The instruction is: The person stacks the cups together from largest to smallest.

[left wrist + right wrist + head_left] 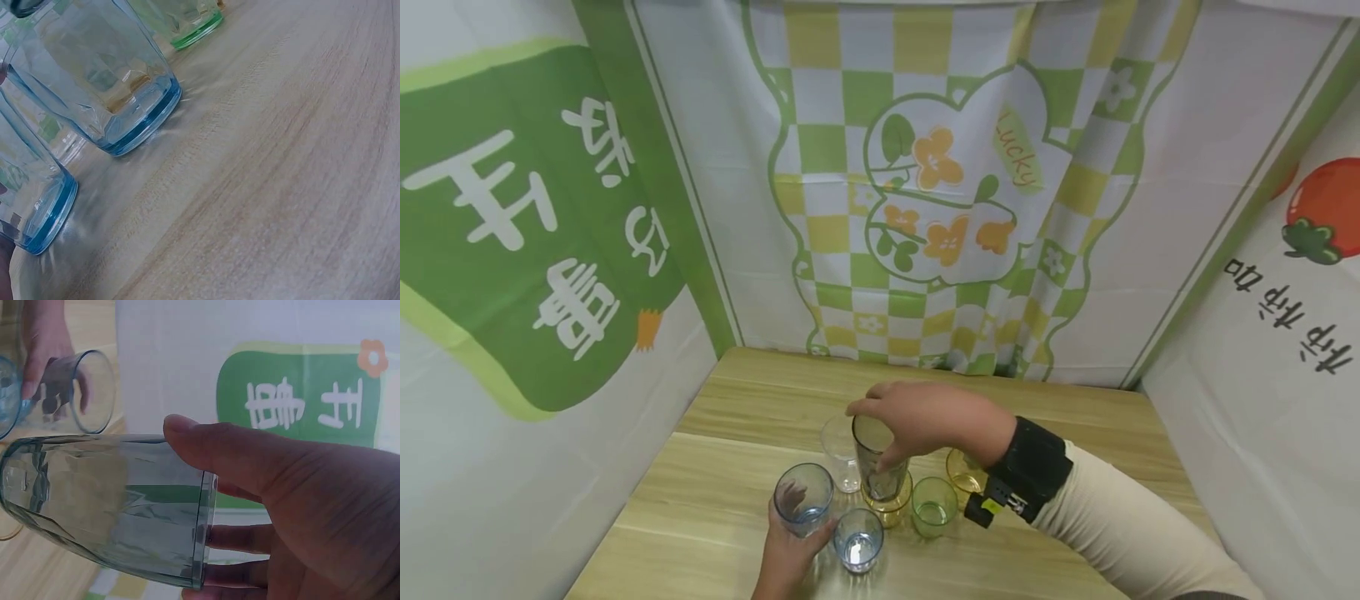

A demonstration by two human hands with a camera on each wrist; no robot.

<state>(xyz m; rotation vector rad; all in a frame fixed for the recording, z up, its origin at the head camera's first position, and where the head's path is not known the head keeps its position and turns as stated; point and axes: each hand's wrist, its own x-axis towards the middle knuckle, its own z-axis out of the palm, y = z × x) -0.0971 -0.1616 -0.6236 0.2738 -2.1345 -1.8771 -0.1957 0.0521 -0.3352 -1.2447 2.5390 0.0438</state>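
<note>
My right hand [917,417] holds a tall smoky grey glass [112,506] by its rim, thumb on one side and fingers on the other. In the head view the grey glass overlaps a yellow glass [891,514] on the table. Lower left, my left hand [786,546] is wrapped around a larger blue-tinted glass [805,504], its fingers showing through the wall. Beside its thumb a smaller blue-tinted glass [858,542] stands upright on the wood.
A clear glass [841,454] stands behind the blue ones. Right of the grey glass is a green glass [934,510]; another yellow glass [964,477] is partly hidden by my right wrist. Printed cloth walls [947,183] border the wooden table [737,417] at the back and sides.
</note>
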